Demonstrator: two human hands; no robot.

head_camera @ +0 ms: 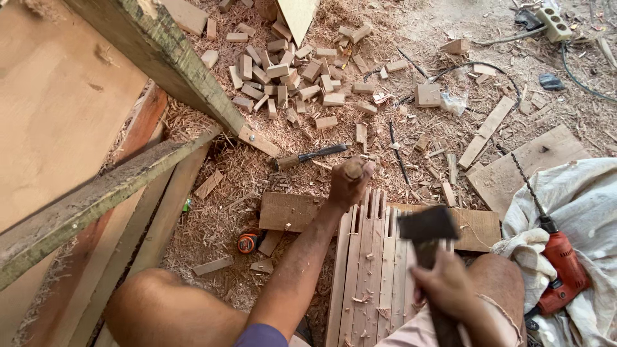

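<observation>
Slats (373, 270) lie between the knees, drill (560, 270) to their right.

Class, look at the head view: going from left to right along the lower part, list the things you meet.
Tape measure → left hand gripping a chisel → slotted wooden slats → hammer in the right hand → red drill.

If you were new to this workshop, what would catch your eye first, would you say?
The raised hammer in the right hand, poised over a bundle of slotted wooden slats. The left hand grips a chisel handle at their far end. At right, a red power drill lies on cloth.
</observation>
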